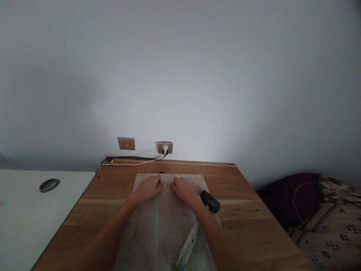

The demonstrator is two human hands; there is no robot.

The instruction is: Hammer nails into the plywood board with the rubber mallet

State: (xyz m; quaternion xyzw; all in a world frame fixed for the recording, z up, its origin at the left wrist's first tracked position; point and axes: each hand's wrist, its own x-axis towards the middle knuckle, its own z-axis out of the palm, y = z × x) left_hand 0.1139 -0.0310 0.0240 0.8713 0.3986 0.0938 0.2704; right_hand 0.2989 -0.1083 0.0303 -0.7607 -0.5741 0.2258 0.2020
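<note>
Left hand (pixel 148 188), right hand (pixel 183 189): side by side, fingers curled.

A wooden table (pixel 248 210) stands against the wall. A pale translucent sheet (pixel 160 229) lies spread on its middle, with a black-headed mallet (pixel 197 226) resting on the sheet's right part. A white cable (pixel 132 163) and a black cable (pixel 126 157) lie along the far edge.

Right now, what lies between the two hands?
Head view: only a narrow strip of the pale mat shows between the left hand and right hand.
</note>
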